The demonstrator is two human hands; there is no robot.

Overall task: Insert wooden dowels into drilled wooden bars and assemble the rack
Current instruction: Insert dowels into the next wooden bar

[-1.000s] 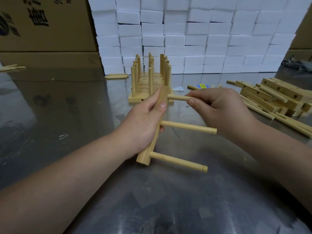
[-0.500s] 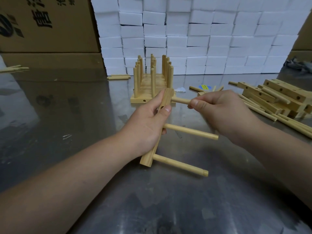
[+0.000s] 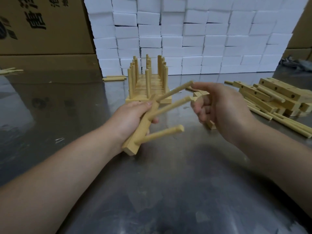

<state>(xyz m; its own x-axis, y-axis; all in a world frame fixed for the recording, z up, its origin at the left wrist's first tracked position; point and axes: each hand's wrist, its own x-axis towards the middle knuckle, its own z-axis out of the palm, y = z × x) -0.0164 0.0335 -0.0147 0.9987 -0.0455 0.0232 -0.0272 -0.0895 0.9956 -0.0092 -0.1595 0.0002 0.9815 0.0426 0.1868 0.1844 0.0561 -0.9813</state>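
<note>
- Fingers on the left hand (image 3: 130, 120): what are they doing?
- They are wrapped round the wooden bar (image 3: 141, 130), with the thumb (image 3: 148, 103) pressed near its far end. The bar is held in the air over the steel table (image 3: 168, 191), tilted with its near end low. Three dowels stick out of it to the right: the far dowel (image 3: 175, 91), the middle dowel (image 3: 172, 106) and the near dowel (image 3: 162, 135).
- And the right hand (image 3: 226, 108)?
- Its fingers (image 3: 199, 112) are loosely curled and blurred, just beside the tips of the far and middle dowels. The forefinger may touch the far tip; I cannot tell. A wooden piece (image 3: 211, 126) shows behind that hand, and I cannot tell whether the hand holds it either.
- So what could go wrong?
- My guess is that the dowels fan apart rather than run parallel, though the wide lens may exaggerate this. One may sit crooked or shallow. If a second bar is pushed on like that, the tips would miss their holes, or a dowel could work loose and drop. The one-handed grip also lets the bar twist under any push.
- Is there anything nearby to knock?
- The assembled rack (image 3: 148, 85) stands just beyond the hands. The pile of drilled bars (image 3: 276, 92) and the loose dowels (image 3: 287, 124) lie to the right. A wide swing of the dowel tips could catch either.
</note>
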